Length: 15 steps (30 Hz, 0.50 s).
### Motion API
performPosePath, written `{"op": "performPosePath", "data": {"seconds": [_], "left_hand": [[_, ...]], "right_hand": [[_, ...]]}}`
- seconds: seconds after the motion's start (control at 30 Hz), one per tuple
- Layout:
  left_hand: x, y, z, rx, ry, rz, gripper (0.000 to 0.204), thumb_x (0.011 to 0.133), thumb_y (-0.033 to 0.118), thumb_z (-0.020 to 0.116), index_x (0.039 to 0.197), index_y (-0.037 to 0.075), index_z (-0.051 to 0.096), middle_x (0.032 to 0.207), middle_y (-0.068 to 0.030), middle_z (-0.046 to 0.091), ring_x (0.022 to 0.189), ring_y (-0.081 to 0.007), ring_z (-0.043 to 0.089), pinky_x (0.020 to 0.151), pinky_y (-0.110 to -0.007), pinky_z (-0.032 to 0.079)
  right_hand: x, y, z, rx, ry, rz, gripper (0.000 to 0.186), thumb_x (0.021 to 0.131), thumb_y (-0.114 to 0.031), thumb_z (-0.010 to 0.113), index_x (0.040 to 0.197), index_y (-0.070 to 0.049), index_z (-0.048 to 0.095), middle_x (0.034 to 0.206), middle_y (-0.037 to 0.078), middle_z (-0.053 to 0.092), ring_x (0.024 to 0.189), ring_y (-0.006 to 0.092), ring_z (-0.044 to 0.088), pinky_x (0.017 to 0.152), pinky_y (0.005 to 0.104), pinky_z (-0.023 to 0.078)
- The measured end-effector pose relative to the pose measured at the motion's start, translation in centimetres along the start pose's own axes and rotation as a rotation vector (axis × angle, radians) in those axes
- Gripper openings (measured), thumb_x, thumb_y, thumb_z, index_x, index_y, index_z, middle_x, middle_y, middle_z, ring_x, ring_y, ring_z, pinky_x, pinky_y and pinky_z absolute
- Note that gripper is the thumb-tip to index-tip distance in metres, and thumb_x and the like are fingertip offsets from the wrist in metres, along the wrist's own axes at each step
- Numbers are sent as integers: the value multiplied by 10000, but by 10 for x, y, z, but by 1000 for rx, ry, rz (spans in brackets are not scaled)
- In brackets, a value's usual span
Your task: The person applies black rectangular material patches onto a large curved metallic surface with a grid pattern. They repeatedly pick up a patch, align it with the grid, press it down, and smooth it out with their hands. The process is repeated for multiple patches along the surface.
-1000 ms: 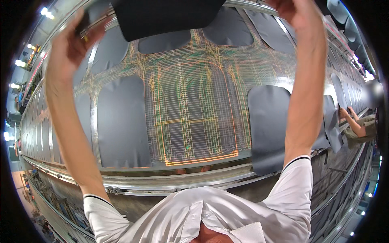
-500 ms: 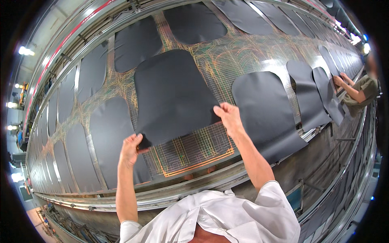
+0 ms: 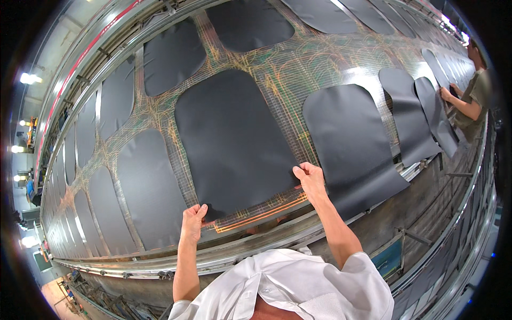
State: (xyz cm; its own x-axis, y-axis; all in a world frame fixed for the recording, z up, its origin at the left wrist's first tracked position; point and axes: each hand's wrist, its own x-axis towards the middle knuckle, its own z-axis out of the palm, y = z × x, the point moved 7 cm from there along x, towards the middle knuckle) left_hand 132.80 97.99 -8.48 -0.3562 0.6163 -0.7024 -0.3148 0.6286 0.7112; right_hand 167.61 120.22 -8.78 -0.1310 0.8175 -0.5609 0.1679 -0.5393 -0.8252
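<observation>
A long, curving-looking bench (image 3: 320,64) fills the view here, its surface covered with a web of yellow, green and orange lines. A person in a white short-sleeved shirt (image 3: 277,288) leans over it; off to the right stands a co-worker in an olive-brown top (image 3: 472,104). A broad, matte black sheet with rounded far corners (image 3: 237,144) lies on the bench between two similar dark grey sheets (image 3: 349,125). The left hand (image 3: 192,221) pinches its near left corner between its fingers; the right hand (image 3: 311,178) grips its near right corner. Bright orange lines (image 3: 261,214) show just beyond its near edge.
</observation>
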Motion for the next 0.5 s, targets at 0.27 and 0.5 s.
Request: {"op": "performPosePath", "data": {"seconds": [0.27,0.5], "left_hand": [[-24,-2,14,3,163,-52,223,934,208,685,818,23,637,690,-11,602,564,-85,528,609,-325,623],[-28,-17,13,-11,144,-31,228,938,183,675,784,23,627,670,11,562,566,-78,515,621,-346,627]], "right_hand": [[-6,14,-11,-85,53,13,156,884,-142,703,860,10,682,721,12,629,605,80,570,496,264,528],[-17,25,-18,-130,96,68,161,890,-144,702,839,7,676,696,1,613,588,73,545,462,244,482]]}}
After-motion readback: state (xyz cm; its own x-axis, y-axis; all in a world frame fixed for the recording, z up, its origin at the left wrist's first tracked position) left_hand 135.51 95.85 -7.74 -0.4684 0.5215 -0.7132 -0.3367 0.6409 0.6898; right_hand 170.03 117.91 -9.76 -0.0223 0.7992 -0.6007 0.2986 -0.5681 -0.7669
